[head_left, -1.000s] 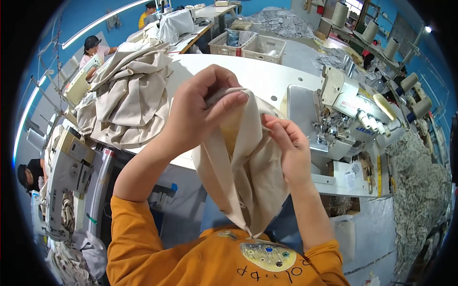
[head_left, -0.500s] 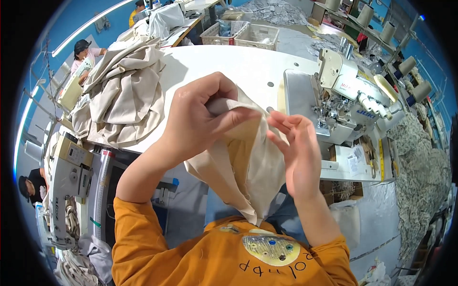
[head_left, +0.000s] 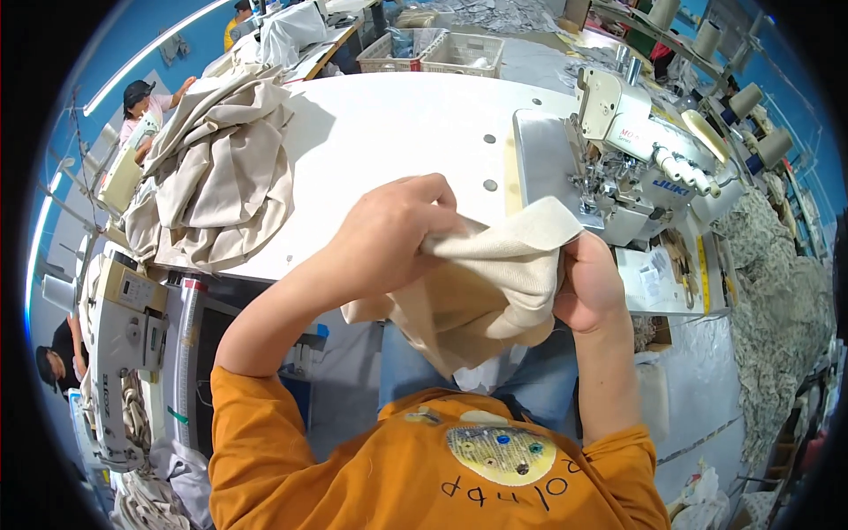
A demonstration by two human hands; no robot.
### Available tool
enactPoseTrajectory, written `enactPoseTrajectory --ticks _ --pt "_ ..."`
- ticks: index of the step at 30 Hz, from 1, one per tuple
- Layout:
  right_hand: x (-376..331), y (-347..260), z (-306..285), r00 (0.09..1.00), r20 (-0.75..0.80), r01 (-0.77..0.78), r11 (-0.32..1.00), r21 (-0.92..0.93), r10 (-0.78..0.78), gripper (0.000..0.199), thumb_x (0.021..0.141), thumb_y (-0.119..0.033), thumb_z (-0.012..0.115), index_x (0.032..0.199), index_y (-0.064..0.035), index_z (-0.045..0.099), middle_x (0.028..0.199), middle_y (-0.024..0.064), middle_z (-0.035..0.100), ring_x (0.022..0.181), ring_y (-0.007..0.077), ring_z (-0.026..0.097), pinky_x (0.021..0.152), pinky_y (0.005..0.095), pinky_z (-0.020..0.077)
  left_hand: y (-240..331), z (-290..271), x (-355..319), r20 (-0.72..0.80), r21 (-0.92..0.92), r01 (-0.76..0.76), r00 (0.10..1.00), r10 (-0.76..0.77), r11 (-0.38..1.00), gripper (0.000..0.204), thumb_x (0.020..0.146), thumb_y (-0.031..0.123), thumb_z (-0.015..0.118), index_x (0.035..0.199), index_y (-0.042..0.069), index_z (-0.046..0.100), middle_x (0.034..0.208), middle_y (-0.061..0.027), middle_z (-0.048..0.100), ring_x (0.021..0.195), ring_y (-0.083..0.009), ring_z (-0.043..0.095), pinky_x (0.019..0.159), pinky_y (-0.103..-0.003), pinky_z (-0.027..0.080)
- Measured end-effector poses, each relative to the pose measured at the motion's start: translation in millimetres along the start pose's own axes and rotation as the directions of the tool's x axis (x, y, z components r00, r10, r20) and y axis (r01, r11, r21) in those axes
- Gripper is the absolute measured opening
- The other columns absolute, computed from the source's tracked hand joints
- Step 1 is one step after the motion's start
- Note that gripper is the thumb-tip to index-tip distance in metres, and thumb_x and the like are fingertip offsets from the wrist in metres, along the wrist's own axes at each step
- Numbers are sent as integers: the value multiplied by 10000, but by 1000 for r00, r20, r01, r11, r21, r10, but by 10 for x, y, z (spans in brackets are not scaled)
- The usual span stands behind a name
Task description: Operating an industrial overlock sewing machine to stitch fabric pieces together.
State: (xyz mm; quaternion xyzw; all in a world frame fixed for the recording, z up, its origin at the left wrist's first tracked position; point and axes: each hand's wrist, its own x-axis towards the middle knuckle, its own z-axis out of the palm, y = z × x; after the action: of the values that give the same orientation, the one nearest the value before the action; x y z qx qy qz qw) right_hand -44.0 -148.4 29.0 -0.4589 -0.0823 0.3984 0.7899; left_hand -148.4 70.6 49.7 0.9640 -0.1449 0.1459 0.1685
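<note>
Between my two hands hangs a beige piece of fabric (head_left: 499,291), folded along its upper edge and draping down over my lap. My left hand (head_left: 397,231) is closed on its left side, the fingers curled into the cloth. At the right end my right hand (head_left: 590,281) grips the fabric's edge, its fingers partly hidden behind the folded corner. Just beyond that hand stands a white overlock sewing machine (head_left: 649,141) with its grey metal plate (head_left: 541,159). The cloth is held in front of the table edge, apart from the machine.
A heap of beige cloth (head_left: 221,168) lies on the left of the white table (head_left: 371,124). Another sewing machine (head_left: 124,353) stands at my left. Plastic baskets (head_left: 461,56) sit beyond the table. Grey scraps (head_left: 777,274) pile up at right. Co-workers are at the far left.
My right hand has gone from loose, raised fingers to gripping the cloth's right end. My left hand has lowered and moved slightly right, and the fabric is now spread sideways between them.
</note>
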Motion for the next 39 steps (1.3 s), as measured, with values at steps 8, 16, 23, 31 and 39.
enactPoseTrajectory --ticks 8,16,23,31,39 --pt "-53 -183 -183 893 427 449 238 -861 -140 441 798 -231 823 1130 10 660 1023 69 672 902 139 600 800 288 484 23 205 -41 101 -926 205 944 -315 316 330 985 71 503 1306 8 546 1180 -51 617 1096 -154 571 983 -301 448" --pt "211 -26 -448 992 93 94 992 -84 -86 247 919 -19 502 1103 47 653 1033 118 702 918 181 681 821 319 557 15 179 54 521 -809 573 802 -291 130 558 980 306 621 1391 -43 479 1319 -147 571 1204 -186 550 1022 -299 447" --pt "292 -50 -415 994 41 102 989 -111 -98 230 924 -61 523 1081 43 655 1026 129 702 877 187 689 792 317 567 -90 362 59 532 -826 551 831 -159 119 589 904 245 728 1340 -85 508 1207 -134 635 1093 -170 607 950 -282 489" --pt "342 -153 -385 999 -2 41 979 -197 -43 236 915 -84 556 1083 46 658 1026 129 701 876 177 685 779 309 559 -47 349 123 663 -748 612 672 -330 -256 479 904 189 696 1260 -98 552 1126 -187 668 934 -199 695 787 -309 597" --pt "409 -426 -63 905 186 423 857 -294 -383 276 889 -19 637 1161 28 639 1036 64 702 916 137 659 843 289 533 -349 73 257 -74 -731 256 891 -447 632 429 795 16 730 1217 26 652 1153 -53 689 1014 -152 649 870 -271 509"
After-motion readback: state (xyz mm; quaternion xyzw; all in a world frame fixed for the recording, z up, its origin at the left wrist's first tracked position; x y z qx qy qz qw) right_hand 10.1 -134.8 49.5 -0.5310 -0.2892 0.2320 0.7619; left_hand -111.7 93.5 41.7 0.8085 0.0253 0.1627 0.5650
